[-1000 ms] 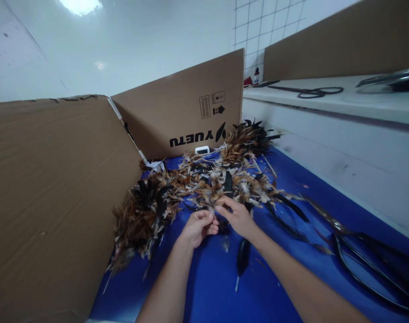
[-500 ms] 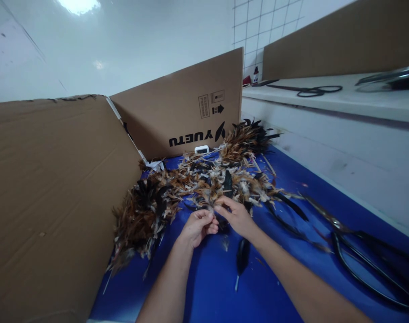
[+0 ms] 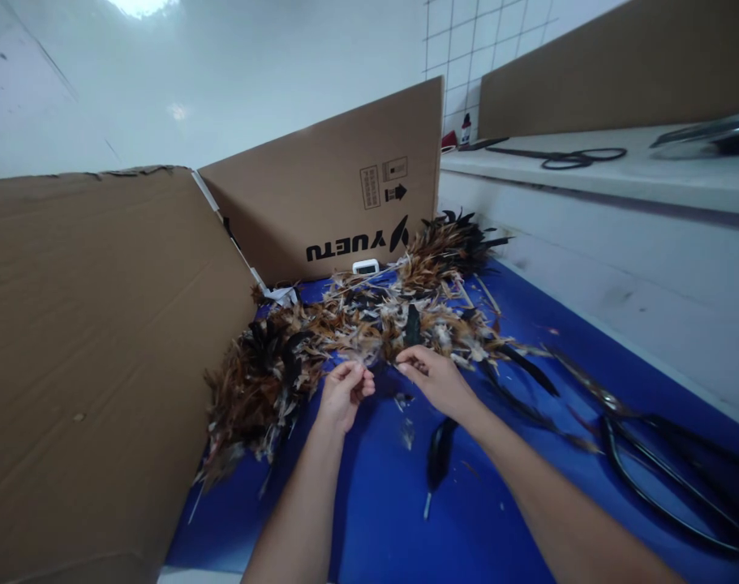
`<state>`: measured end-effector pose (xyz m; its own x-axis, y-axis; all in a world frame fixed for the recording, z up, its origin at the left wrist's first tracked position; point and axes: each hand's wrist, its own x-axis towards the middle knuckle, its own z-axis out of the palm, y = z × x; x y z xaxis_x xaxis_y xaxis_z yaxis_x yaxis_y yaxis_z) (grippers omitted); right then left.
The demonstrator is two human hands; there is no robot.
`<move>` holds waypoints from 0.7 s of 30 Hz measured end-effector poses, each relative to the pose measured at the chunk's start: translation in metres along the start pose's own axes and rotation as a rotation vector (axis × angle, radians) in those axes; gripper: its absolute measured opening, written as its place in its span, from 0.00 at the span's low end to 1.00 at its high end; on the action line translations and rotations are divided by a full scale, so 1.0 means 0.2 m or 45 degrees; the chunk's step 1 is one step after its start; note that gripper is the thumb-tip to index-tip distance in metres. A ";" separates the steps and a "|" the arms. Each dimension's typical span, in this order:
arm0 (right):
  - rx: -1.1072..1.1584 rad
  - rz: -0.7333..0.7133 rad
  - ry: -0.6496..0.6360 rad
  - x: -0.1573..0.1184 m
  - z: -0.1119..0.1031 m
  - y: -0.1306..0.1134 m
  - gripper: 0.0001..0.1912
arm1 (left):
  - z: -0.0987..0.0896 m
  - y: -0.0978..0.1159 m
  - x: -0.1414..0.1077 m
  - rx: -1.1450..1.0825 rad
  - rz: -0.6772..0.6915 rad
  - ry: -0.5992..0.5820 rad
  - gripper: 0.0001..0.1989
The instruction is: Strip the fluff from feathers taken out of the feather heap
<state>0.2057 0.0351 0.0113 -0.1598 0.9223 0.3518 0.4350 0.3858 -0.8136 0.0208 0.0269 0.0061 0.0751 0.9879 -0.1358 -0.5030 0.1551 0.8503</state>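
My left hand [image 3: 346, 392] pinches the base of a feather [image 3: 363, 350], a pale, fluffy one blurred by motion. To its right, my right hand [image 3: 437, 378] has thumb and fingertips pressed together; whatever they hold is too small to make out. Just beyond both hands spreads a loose pile of brown, white and black feathers [image 3: 345, 320]. A black feather [image 3: 439, 458] with a pale quill lies on the blue table [image 3: 381, 519] in front of my right wrist. Small bits of grey down [image 3: 407, 434] are scattered between my forearms.
Bundled brown feathers [image 3: 253, 397] lie left, another bundle [image 3: 442, 247] at the back. Large black-handled scissors [image 3: 618, 414] rest on the right. Cardboard panels [image 3: 320, 186] wall the left and back, with a small white display device [image 3: 365, 267] at the foot. A shelf [image 3: 527, 166] holds more scissors [image 3: 579, 157].
My hands have drawn apart: the left moved left with the feather, and the right shifted slightly right. The view has tilted a little.
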 end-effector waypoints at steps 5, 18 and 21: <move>-0.426 -0.122 -0.204 -0.03 0.01 -0.01 0.07 | -0.05 0.06 0.03 -0.125 0.251 0.194 0.15; -0.622 -0.152 -0.351 -0.07 0.07 0.00 0.03 | -0.06 0.08 0.03 -0.077 0.342 0.259 0.15; -0.622 -0.199 -0.391 -0.07 0.08 -0.01 0.05 | -0.05 0.08 0.02 -0.061 0.332 0.243 0.15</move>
<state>0.1932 0.0217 0.0009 -0.4718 0.8482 0.2408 0.7315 0.5290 -0.4301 0.0045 0.0341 0.0130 -0.2222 0.9749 -0.0134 -0.5241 -0.1078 0.8448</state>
